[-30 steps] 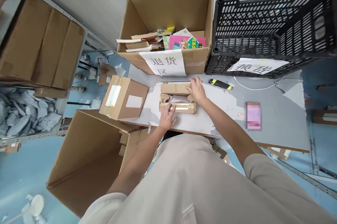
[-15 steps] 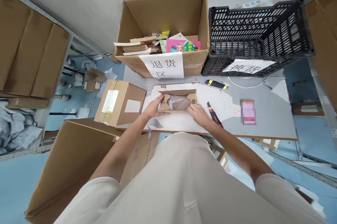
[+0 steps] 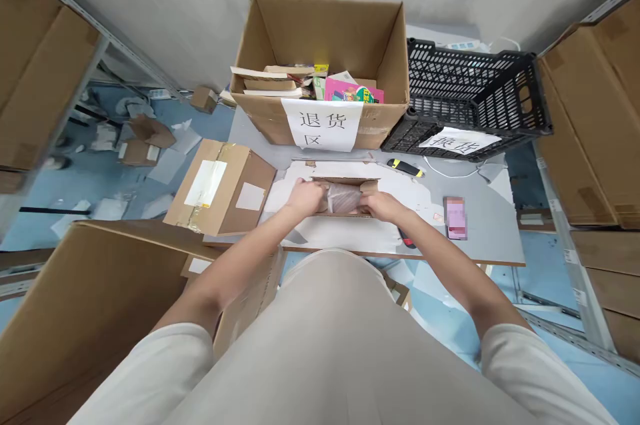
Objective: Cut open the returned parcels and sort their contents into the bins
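A small open cardboard box [image 3: 370,186] lies on the white-covered part of the table. Inside it sits a brownish item in clear plastic wrap [image 3: 344,200]; its kind cannot be made out. My left hand [image 3: 306,197] reaches over the box's left end, fingers curled against the wrapped item and partly hidden. At the opposite end my right hand [image 3: 383,205] pinches the item's right side. A red and black utility knife [image 3: 407,238] lies partly behind my right forearm. Beyond the box rests a black and yellow cutter [image 3: 405,167].
A large carton of books [image 3: 320,125] stands at the back, beside a black plastic crate [image 3: 470,115]. To the left is a taped cardboard box [image 3: 220,185]. A phone [image 3: 455,218] lies on the right. A big open carton [image 3: 115,292] stands at lower left.
My left hand has moved from the box's left edge into its end, its fingers curling in. My right hand grips further around the item's right end. The view has shifted slightly.
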The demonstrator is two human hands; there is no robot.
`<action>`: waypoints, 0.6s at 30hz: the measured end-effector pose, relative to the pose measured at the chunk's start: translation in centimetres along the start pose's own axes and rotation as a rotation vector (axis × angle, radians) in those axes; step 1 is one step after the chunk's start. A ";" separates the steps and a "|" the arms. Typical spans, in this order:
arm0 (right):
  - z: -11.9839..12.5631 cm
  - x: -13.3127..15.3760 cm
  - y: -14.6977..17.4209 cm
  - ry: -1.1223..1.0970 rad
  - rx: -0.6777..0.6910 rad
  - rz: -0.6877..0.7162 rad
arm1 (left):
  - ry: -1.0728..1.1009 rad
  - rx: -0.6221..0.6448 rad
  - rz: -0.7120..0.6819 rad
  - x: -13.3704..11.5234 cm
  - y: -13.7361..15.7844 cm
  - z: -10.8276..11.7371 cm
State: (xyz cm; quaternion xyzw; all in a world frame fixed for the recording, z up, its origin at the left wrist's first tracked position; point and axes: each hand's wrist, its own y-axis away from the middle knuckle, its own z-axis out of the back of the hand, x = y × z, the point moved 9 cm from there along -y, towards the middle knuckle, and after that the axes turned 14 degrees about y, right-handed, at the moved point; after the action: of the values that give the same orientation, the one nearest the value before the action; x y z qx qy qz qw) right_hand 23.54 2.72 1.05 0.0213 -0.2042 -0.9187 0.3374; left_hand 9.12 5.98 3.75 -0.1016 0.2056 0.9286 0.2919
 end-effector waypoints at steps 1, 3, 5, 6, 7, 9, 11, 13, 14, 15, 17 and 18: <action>0.5 0.0 -1.0 0.105 0.038 -0.005 | -0.013 0.018 -0.057 -1.5 -0.6 -0.1; 0.9 0.8 -2.4 0.299 0.113 0.011 | -0.059 0.121 -0.185 -4.2 -1.6 -1.4; 0.7 1.9 -2.9 0.413 0.161 0.033 | -0.113 0.204 -0.243 -5.3 -2.2 -2.7; 0.6 2.5 -2.8 0.439 0.161 0.044 | -0.134 0.218 -0.245 -5.4 -2.4 -3.1; 0.6 3.0 -2.6 0.455 0.145 0.053 | -0.146 0.217 -0.242 -5.3 -2.5 -3.2; 0.9 3.5 -1.8 0.483 0.088 0.057 | -0.173 0.184 -0.264 -5.1 -2.1 -2.9; 1.6 3.4 -0.6 0.483 0.010 0.041 | -0.220 0.125 -0.296 -5.1 -1.1 -2.1; 2.2 2.9 1.0 0.463 -0.060 0.009 | -0.253 0.039 -0.260 -4.6 0.0 -1.0; 2.5 2.6 1.8 0.452 -0.092 -0.009 | -0.254 -0.009 -0.215 -4.1 0.5 -0.4; 2.7 2.3 2.7 0.444 -0.120 -0.027 | -0.245 -0.055 -0.162 -3.6 1.0 0.0; 2.6 1.7 4.5 0.424 -0.166 -0.057 | -0.220 -0.121 -0.092 -2.7 1.8 0.4; 2.5 1.5 5.3 0.407 -0.184 -0.069 | -0.205 -0.133 -0.081 -2.4 2.0 0.3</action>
State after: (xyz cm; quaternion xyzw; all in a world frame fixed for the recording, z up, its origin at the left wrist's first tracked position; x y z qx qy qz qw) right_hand 25.17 -0.99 5.52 0.1824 -0.0461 -0.9213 0.3403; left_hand 9.83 3.42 5.41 -0.0334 0.1085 0.9331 0.3413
